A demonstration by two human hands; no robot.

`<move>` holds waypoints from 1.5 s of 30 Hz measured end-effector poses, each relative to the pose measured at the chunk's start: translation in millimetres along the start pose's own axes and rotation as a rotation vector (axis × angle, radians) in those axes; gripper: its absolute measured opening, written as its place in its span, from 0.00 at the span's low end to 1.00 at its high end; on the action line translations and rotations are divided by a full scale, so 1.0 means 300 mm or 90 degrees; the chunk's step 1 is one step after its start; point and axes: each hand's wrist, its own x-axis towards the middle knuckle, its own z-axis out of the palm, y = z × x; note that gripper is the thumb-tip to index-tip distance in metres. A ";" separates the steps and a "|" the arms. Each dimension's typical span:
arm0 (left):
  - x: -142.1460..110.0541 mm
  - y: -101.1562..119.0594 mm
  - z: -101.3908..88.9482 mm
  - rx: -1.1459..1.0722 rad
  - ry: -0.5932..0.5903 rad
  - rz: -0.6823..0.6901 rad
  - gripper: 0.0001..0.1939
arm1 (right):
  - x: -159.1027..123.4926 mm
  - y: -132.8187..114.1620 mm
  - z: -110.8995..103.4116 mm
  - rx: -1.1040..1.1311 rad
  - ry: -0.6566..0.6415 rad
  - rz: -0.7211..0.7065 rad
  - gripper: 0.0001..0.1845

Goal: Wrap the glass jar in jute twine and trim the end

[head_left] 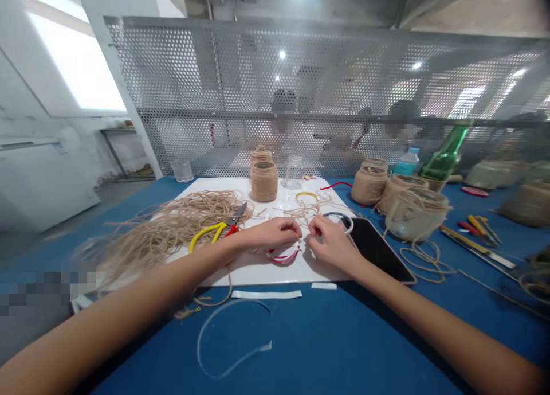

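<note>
My left hand (pixel 275 233) and my right hand (pixel 330 243) meet over a white board (pixel 258 269), fingers pinched together around a thin strand of twine and a curved red and white headband (pixel 284 257) lying just under them. Both hands are closed in a pinch. Yellow-handled scissors (pixel 219 227) lie just left of my left hand. A big loose heap of jute twine (pixel 172 226) spreads over the board's left side. A pale blue headband (pixel 341 218) sits right beside my right hand.
Twine-wrapped jars (pixel 263 180) and a clear glass jar (pixel 294 171) stand at the board's back. More wrapped jars (pixel 415 211), a green bottle (pixel 444 154) and tools lie right. A dark tablet (pixel 378 249) is beside my right wrist. Tape strips (pixel 266 294) lie on the blue table. People sit behind a perforated screen.
</note>
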 end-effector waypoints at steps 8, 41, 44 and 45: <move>-0.010 0.028 0.014 0.191 0.115 0.170 0.16 | 0.003 -0.009 -0.015 0.005 -0.032 0.021 0.03; -0.129 0.121 -0.140 0.650 -0.031 -0.117 0.10 | -0.010 0.028 0.014 -0.142 -0.025 -0.084 0.05; -0.134 0.123 -0.137 0.651 -0.042 -0.116 0.11 | -0.009 0.030 0.017 -0.139 -0.030 -0.106 0.09; -0.134 0.122 -0.138 0.654 -0.039 -0.118 0.11 | -0.010 0.030 0.016 -0.140 -0.028 -0.110 0.13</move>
